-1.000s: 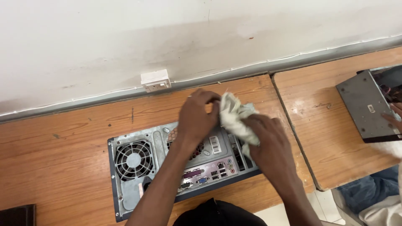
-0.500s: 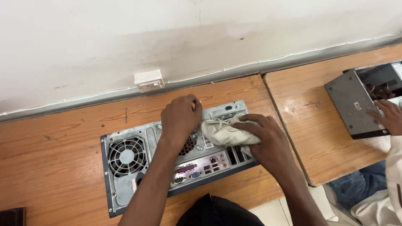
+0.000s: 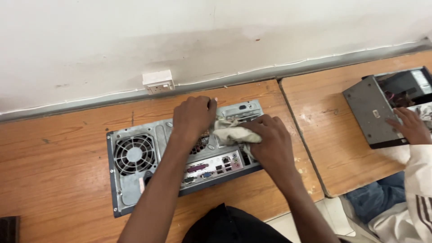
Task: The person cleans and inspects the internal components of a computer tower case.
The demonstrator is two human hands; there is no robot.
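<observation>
right fingers: your right hand (image 3: 270,146) is clenched on the off-white cloth (image 3: 234,134), pressing it against the rear panel at frame centre.
left fingers: your left hand (image 3: 193,118) lies flat, fingers spread, on the panel just left of the cloth; grasping nothing, bracing only.
cloth: soft, limp, light, bunched into a wad. Looks like it will snag on ports and slot edges. Best held as a wad in the palm.
computer case (image 3: 180,157): on its side on the wooden desk (image 3: 54,180), centre to lower left of frame. Stiff sheet metal, likely heavy, edges probably sharp. Take hold at the outer frame, not the fan grille (image 3: 134,154) or the port block (image 3: 211,168).
inside the case: cannot tell, only the rear panel shows.
far right: another person's hand (image 3: 407,126) rests on a second, open case (image 3: 382,110); some parts show inside it, too dark to name.
wall: white socket (image 3: 158,82) above the desk.
</observation>
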